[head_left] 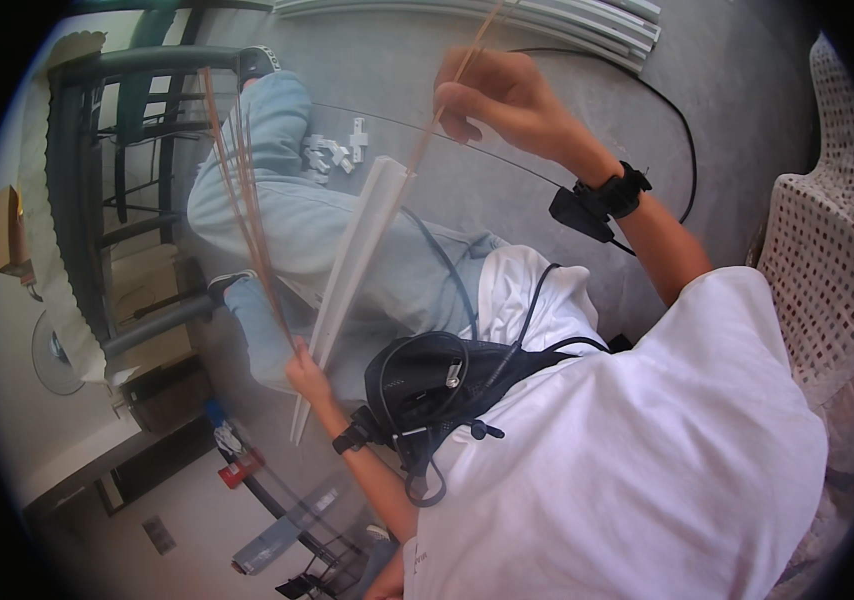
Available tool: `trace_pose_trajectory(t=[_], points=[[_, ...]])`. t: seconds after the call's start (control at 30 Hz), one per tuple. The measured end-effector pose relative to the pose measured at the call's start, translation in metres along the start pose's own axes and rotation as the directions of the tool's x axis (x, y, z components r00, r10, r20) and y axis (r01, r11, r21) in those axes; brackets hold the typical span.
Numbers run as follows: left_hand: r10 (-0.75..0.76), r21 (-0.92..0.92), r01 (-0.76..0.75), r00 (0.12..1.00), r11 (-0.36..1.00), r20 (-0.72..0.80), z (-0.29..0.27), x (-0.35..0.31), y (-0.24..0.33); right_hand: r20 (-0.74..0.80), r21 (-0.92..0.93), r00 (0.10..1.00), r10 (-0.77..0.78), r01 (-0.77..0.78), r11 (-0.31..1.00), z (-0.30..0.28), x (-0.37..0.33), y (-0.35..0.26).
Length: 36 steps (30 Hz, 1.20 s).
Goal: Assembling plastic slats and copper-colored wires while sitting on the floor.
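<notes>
A white plastic channel lies slanted across my lap over my light blue trousers. My left hand is closed near the channel's lower end, round a bundle of thin brown rods that fan out upward. Up and to the right, my right hand pinches a single thin brown rod between thumb and fingers. This rod's lower tip meets the channel's upper end; I cannot tell whether it goes inside.
Small white plastic fittings lie on the grey floor beyond my legs. Long white rails rest at the top. A dark metal frame stands left, a white perforated chair right. A black pouch with cables hangs at my waist.
</notes>
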<state>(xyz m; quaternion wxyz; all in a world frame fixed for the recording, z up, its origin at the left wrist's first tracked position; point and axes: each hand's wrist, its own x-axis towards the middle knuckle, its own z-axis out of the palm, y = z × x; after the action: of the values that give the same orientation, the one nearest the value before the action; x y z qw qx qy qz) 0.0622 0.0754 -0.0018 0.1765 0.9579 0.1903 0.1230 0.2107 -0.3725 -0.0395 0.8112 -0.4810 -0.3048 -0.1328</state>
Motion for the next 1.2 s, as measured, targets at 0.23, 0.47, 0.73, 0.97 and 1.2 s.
trace_pose_trajectory(t=[0.23, 0.47, 0.73, 0.97, 1.2], points=[[-0.011, -0.019, 0.012, 1.0, 1.0, 0.018, -0.001, -0.001, 0.002, 0.019, 0.136, 0.988, 0.152, -0.153, 0.979, 0.01, -0.006, 0.006], [0.026, -0.005, -0.026, 1.0, 1.0, -0.004, 0.0, -0.001, 0.007, -0.13, 0.098, 0.989, 0.064, -0.052, 0.994, -0.013, 0.007, -0.003], [0.025, -0.023, -0.025, 0.999, 0.999, -0.029, 0.001, -0.003, 0.01, 0.028, 0.164, 0.988, 0.153, -0.155, 0.974, 0.02, -0.001, 0.004], [0.007, -0.004, -0.007, 1.0, 1.0, -0.022, 0.0, -0.003, 0.006, -0.062, 0.073, 0.983, 0.17, -0.166, 0.983, 0.0, 0.0, 0.0], [-0.016, 0.03, 0.016, 1.0, 0.999, -0.01, 0.0, -0.001, 0.005, -0.065, 0.065, 0.993, 0.097, -0.093, 0.994, 0.001, 0.0, 0.006]])
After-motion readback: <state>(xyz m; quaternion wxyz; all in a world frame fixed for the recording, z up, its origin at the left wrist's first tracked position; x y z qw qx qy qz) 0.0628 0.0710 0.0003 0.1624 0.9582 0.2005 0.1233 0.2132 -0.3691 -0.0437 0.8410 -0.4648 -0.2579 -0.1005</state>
